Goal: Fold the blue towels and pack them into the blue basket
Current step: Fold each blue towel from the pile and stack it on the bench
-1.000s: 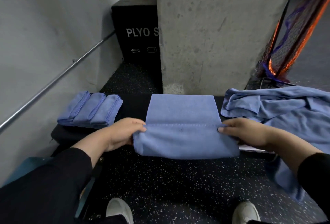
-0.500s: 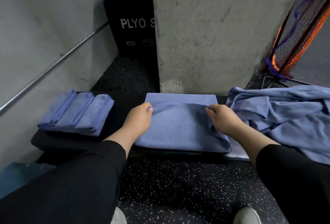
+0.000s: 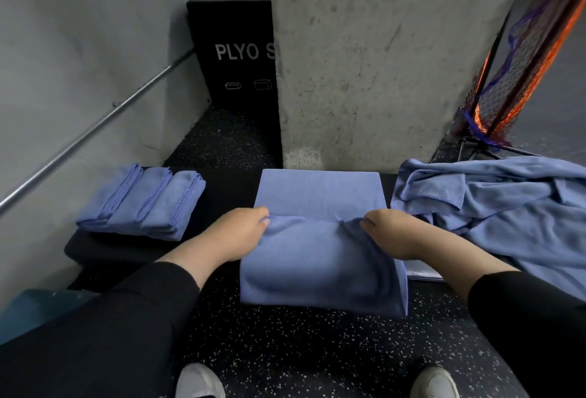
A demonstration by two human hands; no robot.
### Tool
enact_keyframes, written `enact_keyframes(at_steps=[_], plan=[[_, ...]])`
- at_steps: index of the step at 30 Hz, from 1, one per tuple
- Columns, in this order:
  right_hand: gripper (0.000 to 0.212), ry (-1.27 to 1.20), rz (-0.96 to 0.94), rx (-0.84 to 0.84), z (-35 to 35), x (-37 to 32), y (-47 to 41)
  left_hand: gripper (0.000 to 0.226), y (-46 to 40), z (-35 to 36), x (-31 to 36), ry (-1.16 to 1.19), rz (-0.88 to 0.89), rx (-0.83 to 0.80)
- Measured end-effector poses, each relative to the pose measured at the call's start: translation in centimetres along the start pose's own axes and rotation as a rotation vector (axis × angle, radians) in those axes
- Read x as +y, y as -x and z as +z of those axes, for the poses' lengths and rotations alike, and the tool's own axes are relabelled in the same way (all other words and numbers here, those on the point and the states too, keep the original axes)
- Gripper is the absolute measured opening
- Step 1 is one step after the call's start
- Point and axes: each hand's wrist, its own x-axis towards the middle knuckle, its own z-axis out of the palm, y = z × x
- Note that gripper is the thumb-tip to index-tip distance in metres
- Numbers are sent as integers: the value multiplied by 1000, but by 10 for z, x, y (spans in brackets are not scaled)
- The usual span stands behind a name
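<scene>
Folding a towel (image 3: 320,251) at centre frame, left hand (image 3: 236,234) and right hand (image 3: 394,232) pinch its hemmed edge.
Gripping both ends likely keeps the fold square; folded towels (image 3: 141,202) wait centre left.

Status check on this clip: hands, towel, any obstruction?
Left hand and right hand pinch the towel at its stitched edge. Mid-fold on the bench. Nothing in the way.

Grey concrete pillar (image 3: 380,58) blocks 12 o'clock; folded blue towel stack (image 3: 142,204) at 10, rumpled blue towel heap (image 3: 507,207) at 2 — bare black bench strip (image 3: 228,188) between stack and centre.
</scene>
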Motion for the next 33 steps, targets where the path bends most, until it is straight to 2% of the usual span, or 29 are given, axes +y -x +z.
enact_keyframes(at_steps=[3,6,9,11,13,15,16,19,21,25,28,33], plan=[[37,33,-66,-104,0,-1,16,31,22,-4,-5,-6,36,-32],[40,40,-119,-118,-2,5,27,31,34,-5,-10,60,51,-60],[39,-85,-130,-73,-14,14,32,33,36,-10,-14,365,51,-39],[39,-368,-128,15,-23,18,32,27,31,-20,-13,668,45,84],[47,-839,-82,112,-32,17,25,20,22,-30,-7,885,20,257],[55,-1150,-24,236,-38,15,9,20,11,-38,3,941,-12,407],[52,-1167,20,322,-40,12,-1,22,3,-39,6,919,-37,464],[45,-807,119,553,-36,8,-26,32,-20,-36,17,755,-147,570],[43,-647,113,573,-28,7,-38,32,-35,-29,18,630,-160,575],[43,-444,84,424,-2,16,-55,25,-52,-3,6,364,-99,390],[44,-319,87,323,6,17,-55,30,-58,11,2,159,-69,269],[39,-184,39,231,7,8,-45,31,-54,9,4,-9,-89,204]])
